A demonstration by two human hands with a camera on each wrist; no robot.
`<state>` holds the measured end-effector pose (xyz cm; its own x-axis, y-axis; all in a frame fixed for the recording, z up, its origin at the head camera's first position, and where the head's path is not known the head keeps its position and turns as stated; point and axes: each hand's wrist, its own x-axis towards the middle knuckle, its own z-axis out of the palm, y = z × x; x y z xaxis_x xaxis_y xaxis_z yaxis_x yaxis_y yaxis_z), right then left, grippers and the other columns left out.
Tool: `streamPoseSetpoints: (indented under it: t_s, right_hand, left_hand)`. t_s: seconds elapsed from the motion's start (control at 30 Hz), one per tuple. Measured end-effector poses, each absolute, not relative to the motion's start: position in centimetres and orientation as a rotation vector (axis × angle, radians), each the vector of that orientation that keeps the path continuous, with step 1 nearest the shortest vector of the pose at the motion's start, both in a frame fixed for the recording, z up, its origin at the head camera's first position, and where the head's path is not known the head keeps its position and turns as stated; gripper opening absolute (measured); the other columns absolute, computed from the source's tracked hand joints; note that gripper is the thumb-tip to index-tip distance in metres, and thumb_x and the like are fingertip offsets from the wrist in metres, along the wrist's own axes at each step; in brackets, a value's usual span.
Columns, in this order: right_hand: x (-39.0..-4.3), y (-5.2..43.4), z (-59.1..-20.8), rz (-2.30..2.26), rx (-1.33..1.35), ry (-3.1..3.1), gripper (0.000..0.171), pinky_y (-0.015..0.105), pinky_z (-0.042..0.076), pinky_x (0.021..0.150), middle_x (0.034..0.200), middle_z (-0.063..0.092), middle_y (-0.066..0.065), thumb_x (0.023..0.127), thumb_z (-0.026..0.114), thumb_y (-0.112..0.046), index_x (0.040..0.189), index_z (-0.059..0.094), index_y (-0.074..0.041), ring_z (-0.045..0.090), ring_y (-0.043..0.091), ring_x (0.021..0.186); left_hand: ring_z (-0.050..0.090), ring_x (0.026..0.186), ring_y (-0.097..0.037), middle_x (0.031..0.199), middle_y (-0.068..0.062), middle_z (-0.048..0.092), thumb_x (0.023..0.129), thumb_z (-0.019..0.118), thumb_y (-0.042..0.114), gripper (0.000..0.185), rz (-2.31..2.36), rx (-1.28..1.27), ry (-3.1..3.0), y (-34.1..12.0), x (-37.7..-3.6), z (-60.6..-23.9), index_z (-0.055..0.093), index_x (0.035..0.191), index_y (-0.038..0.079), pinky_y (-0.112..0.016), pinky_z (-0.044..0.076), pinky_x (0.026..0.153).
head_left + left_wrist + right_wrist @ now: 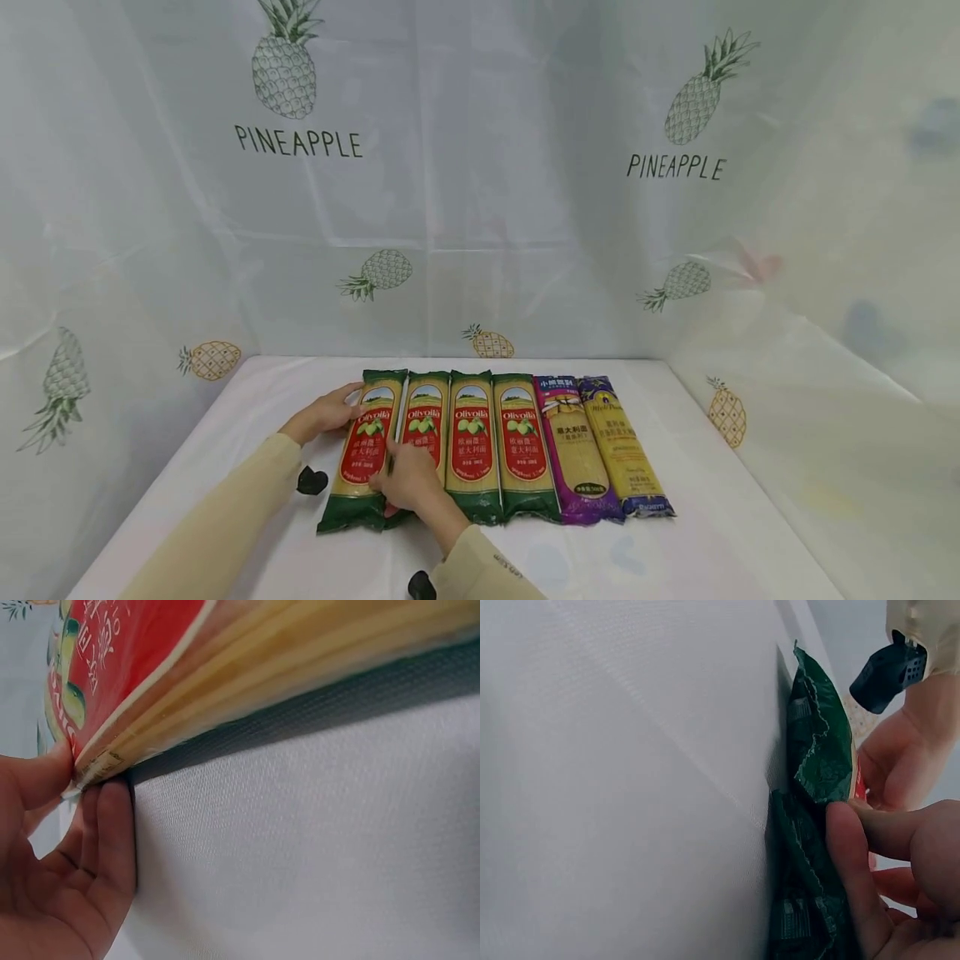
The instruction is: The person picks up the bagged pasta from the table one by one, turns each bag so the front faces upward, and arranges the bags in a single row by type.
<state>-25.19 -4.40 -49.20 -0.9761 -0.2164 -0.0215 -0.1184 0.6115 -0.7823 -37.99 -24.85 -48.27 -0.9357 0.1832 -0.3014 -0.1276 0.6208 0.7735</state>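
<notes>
Six long plastic packets of spaghetti lie side by side on the white-clothed table [675, 467], so each label reads at once. The left hand [324, 414] pinches the outer edge of the leftmost green-and-red spaghetti packet [364, 454], thumb on top and fingers [112, 832] beneath, lifting that side. The right hand [408, 482] presses curled fingers [851, 877] against its crinkled green end, steadying it beside the second green-and-red packet [423, 429].

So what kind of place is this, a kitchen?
Probably not; it looks like a staged recording booth: pineapple-print sheeting hung as walls, a white-covered table, and six pasta packets lined up in a row.
</notes>
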Motion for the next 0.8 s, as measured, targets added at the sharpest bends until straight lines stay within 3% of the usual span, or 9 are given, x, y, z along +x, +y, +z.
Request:
streamPoseSetpoints:
  t_s: [0.13,0.23,0.63,0.8]
  right_hand:
    - [-25.5,-4.4,-49.4,-1.417,-0.292,2.607,0.073,0.025,0.052,0.044,0.06,0.064,0.007,0.092,0.086,-0.018,0.156,0.053,-0.004,0.058,0.011,0.037]
    - [-25.6,-4.3,-49.5,-1.484,-0.278,2.526,0.074,0.027,0.053,0.045,0.055,0.061,0.005,0.092,0.086,-0.016,0.157,0.052,-0.003,0.06,0.012,0.038]
    - [-25.0,-3.0,-49.2,-1.556,-0.349,2.442,0.076,0.029,0.057,0.05,0.058,0.063,0.005,0.092,0.085,-0.014,0.157,0.048,0.001,0.064,0.014,0.042]
    - [-24.6,-0.9,-48.3,-1.631,-0.468,2.238,0.078,0.035,0.062,0.06,0.077,0.068,0.008,0.094,0.083,-0.013,0.161,0.043,-0.001,0.069,0.016,0.054]
  left_hand:
    - [0.065,0.1,-0.024,0.139,-0.029,0.055,0.114,0.051,0.024,0.07,1.212,0.073,2.478,-25.1,-37.9,-48.1,0.015,0.17,0.005,-0.04,0.056,0.091]
    - [0.063,0.106,-0.027,0.141,-0.031,0.053,0.114,0.05,0.025,0.071,1.182,0.104,2.474,-25.2,-37.8,-48.3,0.012,0.169,0.003,-0.043,0.053,0.096]
    - [0.059,0.102,-0.025,0.128,-0.025,0.055,0.114,0.052,0.029,0.073,1.21,0.158,2.46,-25.3,-37.4,-48.5,0.011,0.17,0.005,-0.034,0.048,0.084]
    - [0.059,0.105,-0.029,0.123,-0.023,0.056,0.112,0.057,0.033,0.076,1.232,0.155,2.468,-26.2,-36.8,-49.2,0.016,0.17,0.005,-0.044,0.05,0.094]
